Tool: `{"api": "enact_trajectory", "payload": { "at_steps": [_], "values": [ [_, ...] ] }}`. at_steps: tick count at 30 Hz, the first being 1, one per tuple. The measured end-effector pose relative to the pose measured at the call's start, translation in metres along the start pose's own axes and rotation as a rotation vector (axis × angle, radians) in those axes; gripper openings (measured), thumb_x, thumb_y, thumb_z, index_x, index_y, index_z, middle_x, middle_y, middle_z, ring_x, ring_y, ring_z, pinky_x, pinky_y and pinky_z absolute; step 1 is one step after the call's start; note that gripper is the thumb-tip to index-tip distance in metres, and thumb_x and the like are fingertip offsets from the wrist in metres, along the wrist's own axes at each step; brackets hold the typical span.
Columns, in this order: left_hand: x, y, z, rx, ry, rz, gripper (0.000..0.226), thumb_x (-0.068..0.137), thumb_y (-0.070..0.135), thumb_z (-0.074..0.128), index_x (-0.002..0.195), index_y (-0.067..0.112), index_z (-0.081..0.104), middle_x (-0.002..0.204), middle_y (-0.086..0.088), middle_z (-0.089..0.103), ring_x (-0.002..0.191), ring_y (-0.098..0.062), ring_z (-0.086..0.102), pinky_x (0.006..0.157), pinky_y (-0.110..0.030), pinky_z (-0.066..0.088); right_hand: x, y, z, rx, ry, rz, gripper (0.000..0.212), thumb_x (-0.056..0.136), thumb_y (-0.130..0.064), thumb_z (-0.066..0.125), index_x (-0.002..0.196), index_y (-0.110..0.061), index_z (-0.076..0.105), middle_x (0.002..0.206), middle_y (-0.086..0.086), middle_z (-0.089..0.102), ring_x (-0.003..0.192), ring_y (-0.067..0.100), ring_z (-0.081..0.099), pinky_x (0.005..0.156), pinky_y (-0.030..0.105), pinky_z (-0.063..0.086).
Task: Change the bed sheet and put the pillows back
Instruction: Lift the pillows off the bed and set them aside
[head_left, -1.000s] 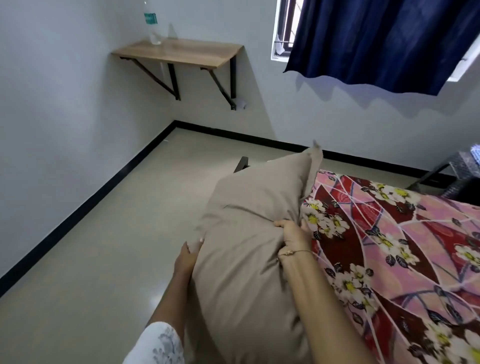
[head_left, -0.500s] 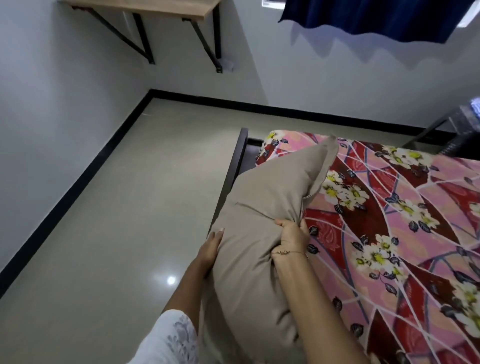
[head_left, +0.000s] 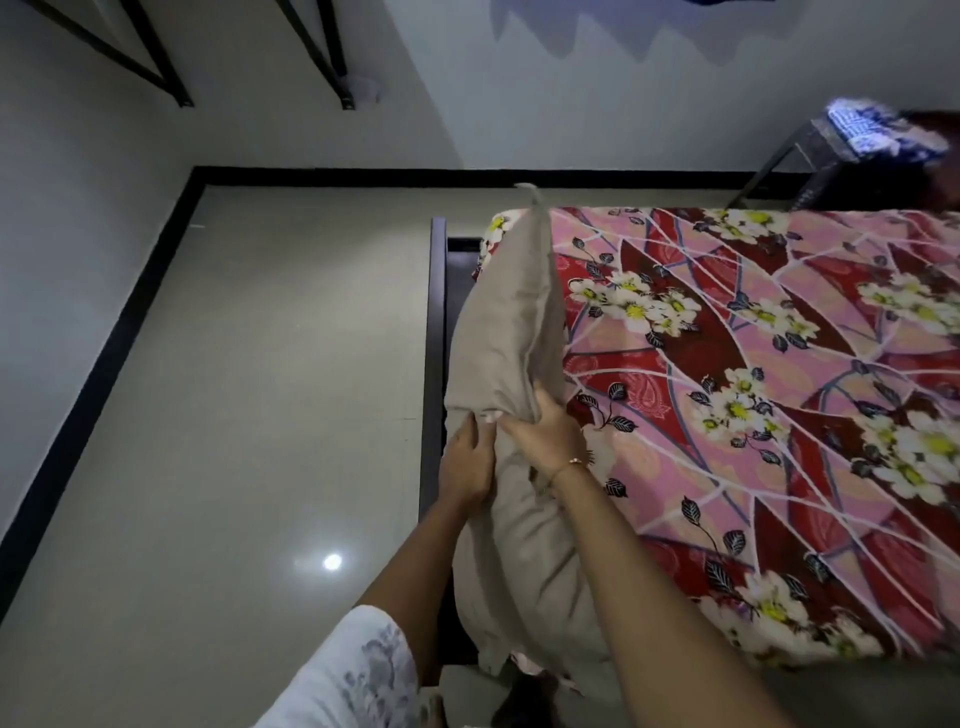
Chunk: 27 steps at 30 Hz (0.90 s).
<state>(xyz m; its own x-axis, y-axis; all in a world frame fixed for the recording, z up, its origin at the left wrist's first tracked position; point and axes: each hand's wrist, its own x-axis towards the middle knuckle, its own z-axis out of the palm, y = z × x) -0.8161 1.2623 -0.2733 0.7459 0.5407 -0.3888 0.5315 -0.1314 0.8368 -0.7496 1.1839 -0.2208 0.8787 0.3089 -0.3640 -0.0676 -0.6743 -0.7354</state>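
While the beige pillow (head_left: 511, 332) stands on edge along the left side of the bed (head_left: 435, 322), it is not yet laid flat, so pillow replacement is judged unfinished. The right hand (head_left: 545, 434) grips a bunch of its cover; the left hand (head_left: 467, 460) presses flat against its side. The floral sheet (head_left: 753, 389) already covers the mattress smoothly, so the sheet change appears done; no other pillow is visible.
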Motion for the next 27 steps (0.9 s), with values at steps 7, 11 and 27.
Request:
{"api": "enact_trajectory", "payload": {
  "at_steps": [7,11,27],
  "values": [
    [0.002,0.001,-0.021,-0.400,-0.130,-0.038,0.065,0.082,0.055,0.054,0.135,0.019,0.044,0.129,0.000,0.055,0.116,-0.018,0.054,0.103,-0.039,0.042,-0.032,0.015,0.015,0.184,-0.247,0.281,0.106,0.054,-0.071,0.071,0.142,-0.025,0.033,0.142,0.003,0.044,0.128,0.022,0.044,0.107,0.037,0.037],
    [0.004,-0.011,-0.022,-0.494,-0.052,-0.161,0.033,0.085,0.024,0.048,0.096,-0.005,0.060,0.090,-0.017,0.062,0.086,-0.026,0.059,0.076,-0.038,0.047,-0.042,0.009,0.033,0.205,-0.254,0.189,0.066,0.080,-0.018,0.060,0.141,-0.021,0.034,0.124,0.004,0.056,0.098,0.015,0.054,0.071,0.013,0.045],
    [-0.020,-0.001,0.039,0.205,-0.422,0.118,0.081,0.090,0.019,0.052,0.150,0.011,-0.001,0.158,-0.008,-0.007,0.145,-0.023,-0.007,0.119,-0.039,0.006,-0.040,0.097,0.011,0.402,0.180,0.359,0.024,0.081,-0.005,0.059,0.105,0.000,0.060,0.093,0.010,0.061,0.090,0.022,0.056,0.074,0.027,0.041]
  ]
}}
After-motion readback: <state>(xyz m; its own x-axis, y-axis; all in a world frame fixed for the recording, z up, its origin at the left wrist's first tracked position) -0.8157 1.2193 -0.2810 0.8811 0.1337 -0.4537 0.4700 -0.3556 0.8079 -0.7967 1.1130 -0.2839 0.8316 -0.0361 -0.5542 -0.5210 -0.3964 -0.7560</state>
